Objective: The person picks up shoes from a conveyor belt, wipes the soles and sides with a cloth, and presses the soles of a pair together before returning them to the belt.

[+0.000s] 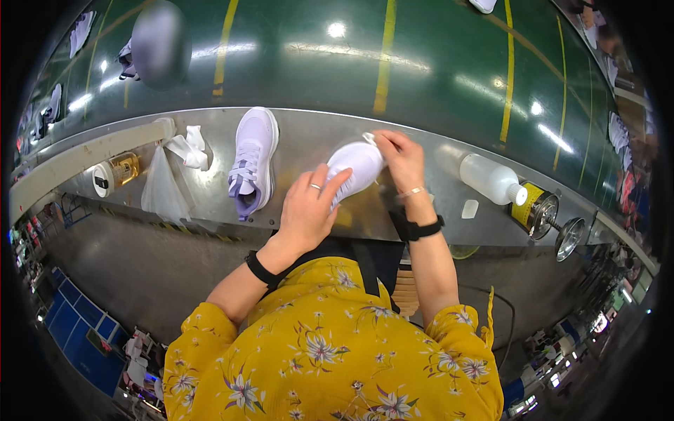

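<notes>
A pale lilac sneaker (356, 165) is tilted over the metal bench in front of me, its toe pointing up and to the right. My left hand (309, 206) is closed round its near part, thumb across the upper. At the toe, my right hand (403, 161) pinches a small white cloth (369, 138) against the edge of the shoe. A second lilac sneaker (252, 158) with laces rests on the bench to the left, toe away from me. The held shoe's heel is hidden behind my left hand.
The metal bench (295, 133) borders a green belt (449, 63) with yellow stripes. On the right lie a white plastic bottle (489, 178), a yellow-and-black can (533, 210) and a metal pump dish (569, 238). To the left are a white cloth strip (189, 149), a plastic bag (166, 186) and an amber jar (116, 174).
</notes>
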Tool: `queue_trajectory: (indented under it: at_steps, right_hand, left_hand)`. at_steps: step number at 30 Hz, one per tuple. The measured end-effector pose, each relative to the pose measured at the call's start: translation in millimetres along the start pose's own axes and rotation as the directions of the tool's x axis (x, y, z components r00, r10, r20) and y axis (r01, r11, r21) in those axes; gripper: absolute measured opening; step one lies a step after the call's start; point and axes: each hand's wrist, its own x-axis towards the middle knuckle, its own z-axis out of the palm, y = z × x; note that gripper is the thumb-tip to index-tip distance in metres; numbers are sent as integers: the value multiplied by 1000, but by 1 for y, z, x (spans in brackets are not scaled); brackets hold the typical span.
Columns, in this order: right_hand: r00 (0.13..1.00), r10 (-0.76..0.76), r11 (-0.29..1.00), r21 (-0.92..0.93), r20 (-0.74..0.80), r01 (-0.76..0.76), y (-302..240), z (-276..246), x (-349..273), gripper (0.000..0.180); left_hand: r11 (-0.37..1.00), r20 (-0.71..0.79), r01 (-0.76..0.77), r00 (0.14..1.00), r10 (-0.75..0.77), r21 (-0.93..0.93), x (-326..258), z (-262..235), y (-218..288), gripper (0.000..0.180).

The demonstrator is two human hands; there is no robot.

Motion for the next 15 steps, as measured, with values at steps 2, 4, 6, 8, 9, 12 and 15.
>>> queue_trajectory:
  at_steps: [2, 4, 6, 8, 9, 12, 15]
  right_hand:
    - [999, 38, 997, 71, 24, -40, 18, -25, -21, 10]
    - [996, 79, 986, 141, 43, -84, 26, -41, -40, 10]
    - [995, 27, 1000, 14, 93, -28, 24, -49, -54, 8]
    - [994, 17, 1000, -8, 108, -16, 17, -53, -62, 8]
    - [991, -35, 995, -91, 133, 48, 13, -56, -63, 8]
    - [966, -163, 945, -249, 201, 211, 3, -60, -70, 9]
    - [884, -353, 787, -414, 305, 457, -3, -53, -65, 10]
  left_hand:
    - [930, 100, -302, 953, 287, 208, -5, -1, -3, 58]
    - [925, 135, -331, 941, 310, 185, -19, 15, -10, 55]
    - [875, 65, -440, 897, 437, 204, -34, 29, -14, 59]
    - [862, 59, -442, 895, 442, 247, -41, 35, -22, 56]
    - [850, 16, -454, 884, 467, 267, -42, 38, -24, 55]
    - [835, -49, -468, 864, 501, 289, -46, 46, -29, 51]
    - [825, -89, -482, 846, 526, 296, -49, 52, -33, 47]
